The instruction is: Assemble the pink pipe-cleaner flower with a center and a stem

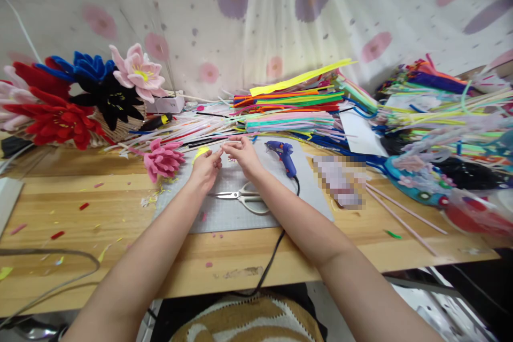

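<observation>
My left hand (207,170) and my right hand (242,155) meet above the grey cutting mat (180,219), fingertips pinched close together. Whatever lies between the fingers is too small to make out. A bright yellow piece (201,153) shows just behind my left hand; whether it is held or lies on the mat, I cannot tell. Below the hands lie scissors (242,194) with pale handles, blades pointing left. To the right of my right hand rests a blue glue gun (284,156), its black cord running down under my right forearm. A pink fuzzy flower (162,160) lies left of my left hand.
Bundles of coloured pipe cleaners (296,117) line the back, with more heaped at right (444,107). Finished fuzzy flowers (60,112) stand at the left. Two pale pink stems (401,219) lie at the right. Scraps dot the wooden table (132,246); a grey cable (90,259) curls at left.
</observation>
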Demonstrator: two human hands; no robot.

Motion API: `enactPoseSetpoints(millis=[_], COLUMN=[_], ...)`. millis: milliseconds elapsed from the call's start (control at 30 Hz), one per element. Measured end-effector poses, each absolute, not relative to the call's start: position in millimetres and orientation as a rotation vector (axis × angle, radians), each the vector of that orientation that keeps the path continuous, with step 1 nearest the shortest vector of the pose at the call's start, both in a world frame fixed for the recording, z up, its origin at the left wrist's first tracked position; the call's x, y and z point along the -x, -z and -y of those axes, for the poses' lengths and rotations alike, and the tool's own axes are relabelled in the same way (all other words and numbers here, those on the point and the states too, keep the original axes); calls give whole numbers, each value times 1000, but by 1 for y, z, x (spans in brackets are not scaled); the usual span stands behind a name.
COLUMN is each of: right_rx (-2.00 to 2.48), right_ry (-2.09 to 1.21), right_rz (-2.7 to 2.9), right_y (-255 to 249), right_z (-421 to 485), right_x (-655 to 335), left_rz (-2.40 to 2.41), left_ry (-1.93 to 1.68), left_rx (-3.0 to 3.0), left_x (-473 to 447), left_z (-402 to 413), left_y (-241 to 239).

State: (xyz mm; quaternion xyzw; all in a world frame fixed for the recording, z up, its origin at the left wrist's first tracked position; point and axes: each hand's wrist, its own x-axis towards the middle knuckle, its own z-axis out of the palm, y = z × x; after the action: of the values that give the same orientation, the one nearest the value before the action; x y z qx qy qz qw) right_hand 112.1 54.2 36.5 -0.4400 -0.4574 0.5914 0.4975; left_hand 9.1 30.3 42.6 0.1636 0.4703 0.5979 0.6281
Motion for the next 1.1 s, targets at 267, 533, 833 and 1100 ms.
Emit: enactPoseSetpoints(millis=[267, 533, 833, 1100], right_rx=[1148, 1287, 1310, 1441], right_ry=[-1193, -607, -608, -646], right_rz=[1511, 2098, 2003, 1789], right_y=[-37, -54, -45, -4], right_z=[-62, -62, -68, -58], right_x=[-120, -130, -143, -162], left_rz=[-1244, -1369, -1366, -1285], left_ry=[-1303, -1336, -1286, -1210], left_rx=[-737, -1367, -1211, -1237], left_x=[3, 7, 4, 7], left_z=[-29, -44, -61, -78], left_y=[-34, -35, -30, -5])
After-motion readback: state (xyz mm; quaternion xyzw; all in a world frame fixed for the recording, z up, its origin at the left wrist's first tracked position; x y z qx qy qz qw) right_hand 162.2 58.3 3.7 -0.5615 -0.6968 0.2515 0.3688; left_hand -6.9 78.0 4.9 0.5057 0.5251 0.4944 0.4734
